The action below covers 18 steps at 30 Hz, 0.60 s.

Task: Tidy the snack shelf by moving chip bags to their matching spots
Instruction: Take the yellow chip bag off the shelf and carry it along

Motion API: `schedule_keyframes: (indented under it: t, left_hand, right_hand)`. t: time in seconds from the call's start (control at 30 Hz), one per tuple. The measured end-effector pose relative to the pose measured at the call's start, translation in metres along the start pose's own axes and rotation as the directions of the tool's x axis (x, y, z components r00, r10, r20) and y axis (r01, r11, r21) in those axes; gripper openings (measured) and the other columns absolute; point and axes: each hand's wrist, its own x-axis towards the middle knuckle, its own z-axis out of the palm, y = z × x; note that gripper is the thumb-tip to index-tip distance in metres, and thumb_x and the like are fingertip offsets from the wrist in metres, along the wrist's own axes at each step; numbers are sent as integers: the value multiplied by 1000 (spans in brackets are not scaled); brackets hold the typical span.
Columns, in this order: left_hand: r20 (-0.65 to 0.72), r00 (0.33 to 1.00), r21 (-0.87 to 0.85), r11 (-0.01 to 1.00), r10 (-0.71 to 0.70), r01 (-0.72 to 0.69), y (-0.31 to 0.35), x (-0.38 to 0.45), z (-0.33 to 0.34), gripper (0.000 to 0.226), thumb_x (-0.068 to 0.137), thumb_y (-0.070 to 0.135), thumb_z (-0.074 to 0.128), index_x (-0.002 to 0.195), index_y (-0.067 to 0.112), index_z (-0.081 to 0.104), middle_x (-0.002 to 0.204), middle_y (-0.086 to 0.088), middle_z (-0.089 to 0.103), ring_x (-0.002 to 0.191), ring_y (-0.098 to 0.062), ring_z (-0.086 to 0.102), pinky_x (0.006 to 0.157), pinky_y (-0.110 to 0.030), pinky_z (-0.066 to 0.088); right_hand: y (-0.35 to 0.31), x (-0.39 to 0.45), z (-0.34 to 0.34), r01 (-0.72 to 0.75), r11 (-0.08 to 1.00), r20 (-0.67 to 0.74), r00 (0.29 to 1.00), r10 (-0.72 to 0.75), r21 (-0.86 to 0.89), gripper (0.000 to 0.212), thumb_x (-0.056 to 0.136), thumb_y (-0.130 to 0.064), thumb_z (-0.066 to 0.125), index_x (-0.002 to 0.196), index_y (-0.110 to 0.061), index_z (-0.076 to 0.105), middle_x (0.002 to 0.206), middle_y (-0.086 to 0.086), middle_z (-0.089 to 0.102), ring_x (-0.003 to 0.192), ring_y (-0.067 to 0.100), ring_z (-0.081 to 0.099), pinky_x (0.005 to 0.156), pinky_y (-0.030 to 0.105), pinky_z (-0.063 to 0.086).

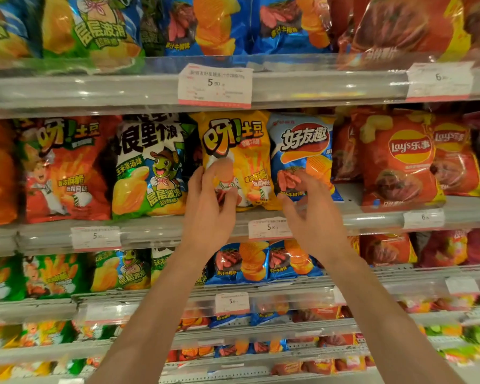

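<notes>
One head-worn wide-angle view faces the snack shelf [150, 90] straight on, close up, arms reaching forward from below.

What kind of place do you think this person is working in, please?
Most likely a shop's snack aisle: tiered shelves packed with chip bags, such as the yellow bag that the left hand touches, and printed price tags clipped along the shelf rails.
</notes>
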Motion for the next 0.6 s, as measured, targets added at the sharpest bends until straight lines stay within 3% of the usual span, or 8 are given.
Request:
schedule_keyframes:
  t: [0.07,0.17,0.2,0.27,0.3,0.5,0.6]
  left_hand:
    - [49,996,-36,996,-75,77,-1,5,4,59,104,32,54,157,26,30,166,-11,23,137,-21,46,113,-36,33]
    - [56,995,-45,995,-81,84,-1,10,4,60,105,36,49,159,31,23,165,-10,26,134,-25,52,107,-40,41]
    - [57,996,-39,996,-73,75,-1,12,4,60,106,36,47,159,32,21,164,-8,30,118,-16,60,98,-35,43]
    - [68,995,-20,997,-69,71,-1,15,3,59,108,34,45,160,32,18,158,-4,40,81,8,54,83,-26,38]
    - [73,995,-22,997,-74,76,-2,17,2,59,108,35,44,160,34,17,156,-2,44,76,10,53,82,-27,38]
    - [24,1000,-32,999,-19,20,-6,20,2,58,107,35,49,159,32,24,150,-3,49,81,6,59,85,-25,43]
    - [-24,1000,-50,999,13,-14,-4,24,0,60,105,37,52,159,34,27,154,-4,46,105,-1,54,96,-27,44]
  right_hand:
    - [-4,13,9,36,999,-1,999,-36,-29,50,98,-39,62,139,-12,52,125,5,60,114,23,57,93,32,47]
    - [-8,28,21,20,998,37,999,-18,-60,59,98,-43,62,141,-5,50,123,13,60,113,31,57,94,45,49]
    - [-9,30,25,12,998,48,999,-8,-64,62,98,-44,62,144,-6,48,125,15,60,116,32,56,95,46,49]
    - [-12,33,30,2,999,68,998,1,-34,64,97,-46,61,146,-8,47,125,13,63,117,30,56,96,46,49]
    - [-14,33,31,0,1000,81,997,-1,1,61,97,-46,61,145,-10,49,123,11,65,116,28,58,95,45,50]
    - [-20,32,34,-48,989,108,994,33,139,54,97,-41,64,141,-11,52,120,6,71,113,26,63,98,48,51]
    - [-23,36,30,-82,976,107,992,61,201,62,94,-53,62,143,-18,50,119,-2,71,110,19,65,95,47,54]
